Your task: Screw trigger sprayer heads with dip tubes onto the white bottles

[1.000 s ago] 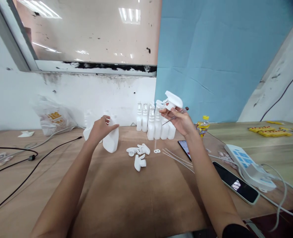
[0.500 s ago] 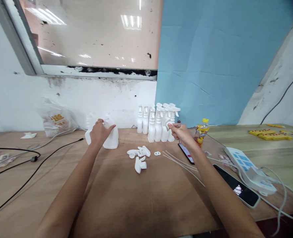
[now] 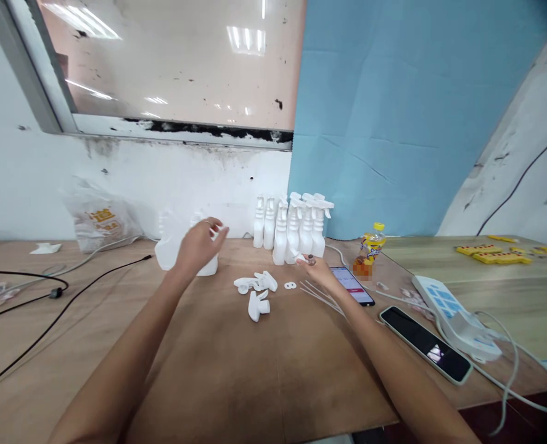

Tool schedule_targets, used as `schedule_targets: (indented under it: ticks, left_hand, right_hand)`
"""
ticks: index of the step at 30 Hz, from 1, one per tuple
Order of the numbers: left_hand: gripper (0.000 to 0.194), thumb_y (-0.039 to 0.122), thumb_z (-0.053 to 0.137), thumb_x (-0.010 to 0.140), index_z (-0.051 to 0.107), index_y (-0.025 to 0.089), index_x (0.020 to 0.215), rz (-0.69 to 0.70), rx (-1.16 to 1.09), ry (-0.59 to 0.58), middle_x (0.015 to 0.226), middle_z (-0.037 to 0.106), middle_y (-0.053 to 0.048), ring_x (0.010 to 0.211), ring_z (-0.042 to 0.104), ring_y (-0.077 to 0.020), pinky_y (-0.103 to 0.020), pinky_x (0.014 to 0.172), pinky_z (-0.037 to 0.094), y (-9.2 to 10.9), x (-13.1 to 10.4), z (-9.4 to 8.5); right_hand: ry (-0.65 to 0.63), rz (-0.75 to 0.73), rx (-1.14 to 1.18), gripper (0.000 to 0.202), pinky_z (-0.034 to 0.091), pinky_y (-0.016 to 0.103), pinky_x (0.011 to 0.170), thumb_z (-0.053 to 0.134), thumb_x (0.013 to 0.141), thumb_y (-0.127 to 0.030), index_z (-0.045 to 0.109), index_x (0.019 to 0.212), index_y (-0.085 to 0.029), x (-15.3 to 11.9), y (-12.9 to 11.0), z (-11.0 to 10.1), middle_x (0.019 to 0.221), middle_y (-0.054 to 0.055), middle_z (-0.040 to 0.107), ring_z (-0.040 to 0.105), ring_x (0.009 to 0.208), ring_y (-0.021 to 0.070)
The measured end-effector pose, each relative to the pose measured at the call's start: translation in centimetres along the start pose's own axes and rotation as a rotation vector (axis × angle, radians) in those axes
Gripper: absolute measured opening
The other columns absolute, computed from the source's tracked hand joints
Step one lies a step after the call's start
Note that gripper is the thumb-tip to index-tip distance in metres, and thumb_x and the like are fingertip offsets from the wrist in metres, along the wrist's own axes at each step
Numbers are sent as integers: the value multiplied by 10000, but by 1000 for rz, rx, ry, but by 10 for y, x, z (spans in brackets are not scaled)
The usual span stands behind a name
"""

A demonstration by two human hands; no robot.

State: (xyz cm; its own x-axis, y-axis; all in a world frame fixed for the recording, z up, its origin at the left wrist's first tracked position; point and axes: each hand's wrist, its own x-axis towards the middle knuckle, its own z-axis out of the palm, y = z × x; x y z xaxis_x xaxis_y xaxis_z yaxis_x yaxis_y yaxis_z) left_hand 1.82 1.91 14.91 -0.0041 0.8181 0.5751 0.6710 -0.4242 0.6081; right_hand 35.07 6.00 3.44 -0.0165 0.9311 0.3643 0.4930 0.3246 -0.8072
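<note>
My left hand [image 3: 200,246] is in front of a white spray bottle [image 3: 209,266], its fingers stretched to the right and slightly apart; it holds nothing I can see. Another white bottle [image 3: 166,246] stands to its left. My right hand [image 3: 318,271] pinches a small white part that looks like a trigger sprayer head [image 3: 295,253], partly hidden by the fingers. Behind it, several white bottles [image 3: 279,243] stand in a group, some with trigger heads on. Between my hands lie loose white trigger sprayer heads [image 3: 258,305] and small white rings [image 3: 290,285].
Thin white tubes [image 3: 319,293], a lit phone [image 3: 354,287] and a dark phone [image 3: 425,345] lie on the right. Beyond them are a drink bottle [image 3: 372,243] and a power strip [image 3: 453,317]. A plastic bag [image 3: 100,216] and a black cable [image 3: 76,308] occupy the left.
My left hand has shifted right and away from the left bottle's side. The right hand has come down and toward me with the white part, below the bottle tops.
</note>
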Motion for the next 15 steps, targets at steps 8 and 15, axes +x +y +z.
schedule_targets:
  ticks: [8,15]
  left_hand:
    - [170,341,628,854,700,187,842,119,-512,-673,880,707,-43,763,658,-167,-264,711,520,52,-143,108]
    - [185,327,723,813,696,172,910,-23,-731,-609,964,654,-74,964,596,-217,-349,931,452,8,-145,127]
  right_hand:
    - [-40,-2,-199,237,447,256,608,525,919,-272,704,1044,-179,-14,13,1,732,44,707,639,618,200]
    - [42,-155,-254,302,469,309,847,523,925,-208,648,1199,-190,-20,-4,-6,1094,117,710,640,1007,248]
